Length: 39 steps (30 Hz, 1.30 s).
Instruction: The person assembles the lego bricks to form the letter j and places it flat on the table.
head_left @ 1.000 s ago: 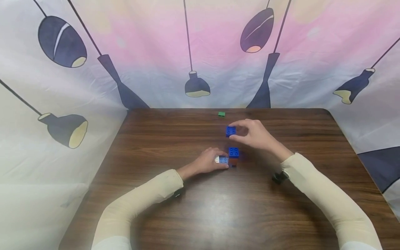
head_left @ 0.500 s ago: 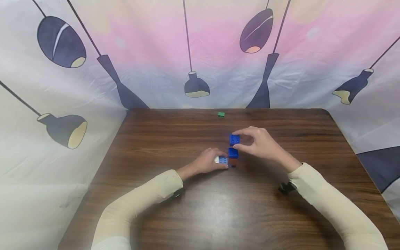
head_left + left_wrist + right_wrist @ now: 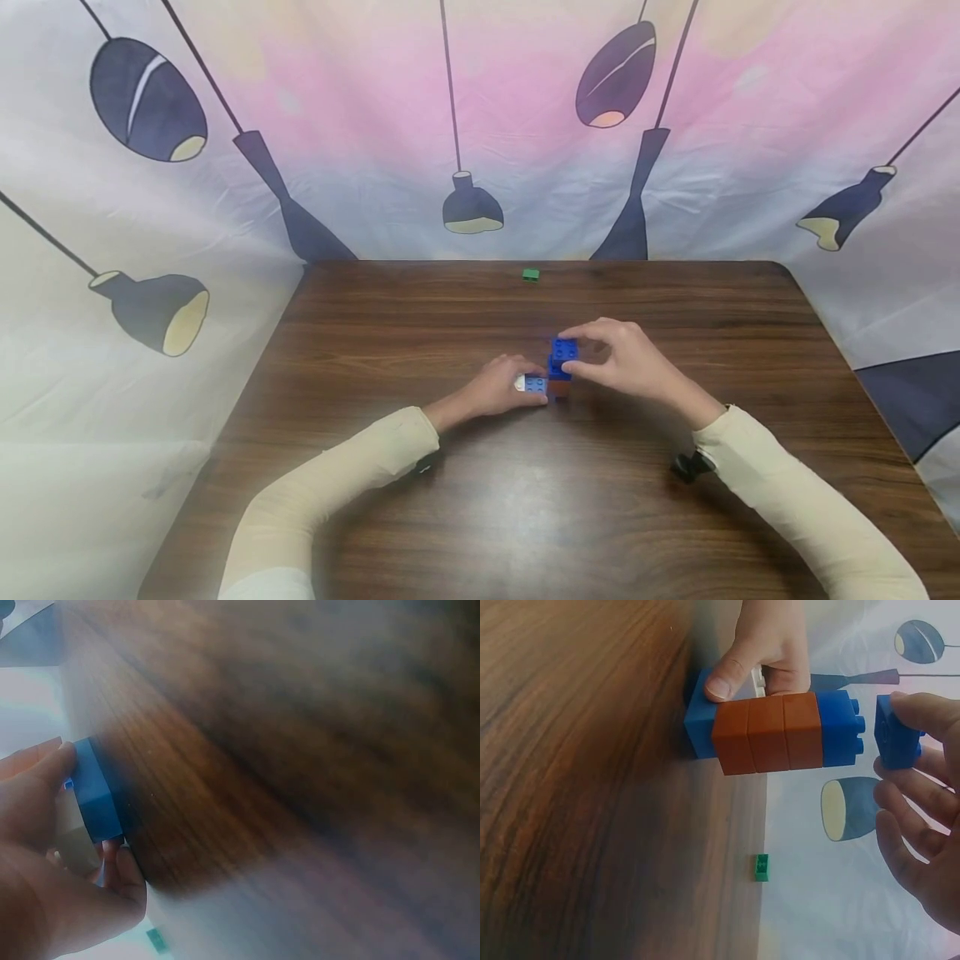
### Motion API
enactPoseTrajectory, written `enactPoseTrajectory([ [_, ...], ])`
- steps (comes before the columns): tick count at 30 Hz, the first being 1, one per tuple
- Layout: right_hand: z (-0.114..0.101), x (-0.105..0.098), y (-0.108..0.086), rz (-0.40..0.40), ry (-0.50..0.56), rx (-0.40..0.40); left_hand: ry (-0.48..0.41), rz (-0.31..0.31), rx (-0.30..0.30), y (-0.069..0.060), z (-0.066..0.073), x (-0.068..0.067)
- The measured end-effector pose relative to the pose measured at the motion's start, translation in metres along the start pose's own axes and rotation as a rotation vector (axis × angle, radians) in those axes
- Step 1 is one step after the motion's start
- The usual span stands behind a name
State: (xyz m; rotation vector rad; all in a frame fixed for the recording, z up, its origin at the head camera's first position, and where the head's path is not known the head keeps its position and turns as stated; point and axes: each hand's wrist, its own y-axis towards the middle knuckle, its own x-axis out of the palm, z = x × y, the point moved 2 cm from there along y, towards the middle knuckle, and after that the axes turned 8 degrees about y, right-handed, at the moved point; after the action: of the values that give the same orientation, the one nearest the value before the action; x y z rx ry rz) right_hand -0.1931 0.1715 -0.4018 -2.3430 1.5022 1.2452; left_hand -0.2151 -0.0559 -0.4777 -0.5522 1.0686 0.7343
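A small tower of toy building bricks stands on the table. In the right wrist view it has a light blue base brick (image 3: 700, 724), three orange bricks (image 3: 766, 736) and a dark blue brick (image 3: 835, 729) on top. My left hand (image 3: 495, 385) grips the base between thumb and fingers; a white piece (image 3: 520, 383) sits beside its light blue studs. Thumb and fingers of my right hand (image 3: 630, 360) pinch a second dark blue brick (image 3: 895, 739). That brick hangs just above the tower's top studs, with a narrow gap between.
A green brick (image 3: 531, 275) lies near the far edge of the wooden table (image 3: 480, 517). Behind and around the table hangs a cloth printed with lamps (image 3: 472, 204). A dark device (image 3: 690, 467) is strapped under the right wrist.
My right hand has brought the dark blue brick nearer, from beyond the tower to over its top. The left hand keeps its grip on the base without moving.
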Motion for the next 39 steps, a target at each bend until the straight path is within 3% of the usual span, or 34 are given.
enactPoseTrajectory([
  [39,0.004,0.012,-0.001,0.002,-0.020,-0.054,-0.004,0.019,0.020,0.000,-0.001,0.000],
])
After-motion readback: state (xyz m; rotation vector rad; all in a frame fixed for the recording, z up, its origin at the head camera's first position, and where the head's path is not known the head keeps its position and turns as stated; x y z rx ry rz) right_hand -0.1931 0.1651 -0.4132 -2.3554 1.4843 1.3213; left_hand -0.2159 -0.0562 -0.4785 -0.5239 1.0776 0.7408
